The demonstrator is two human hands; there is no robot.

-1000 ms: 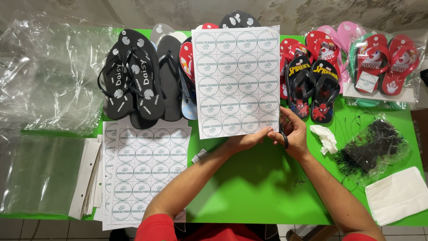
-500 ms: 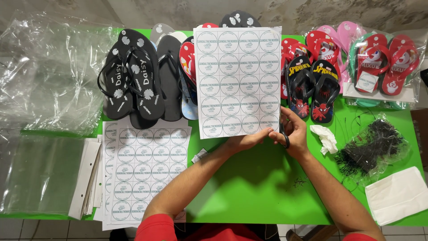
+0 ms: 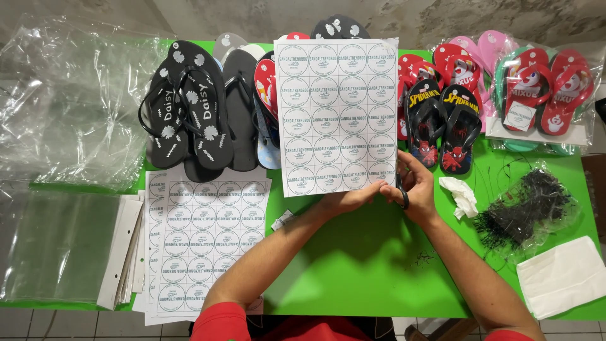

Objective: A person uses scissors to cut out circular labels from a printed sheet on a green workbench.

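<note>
- Our left hand pinched the label sheet's near edge.
- Our right hand's fingers gripped what looked like scissors above the green worktop.

A green table carries flip-flops, label sheets, clear bags, black ties in plastic, white cloth and crumpled tissue.
</note>
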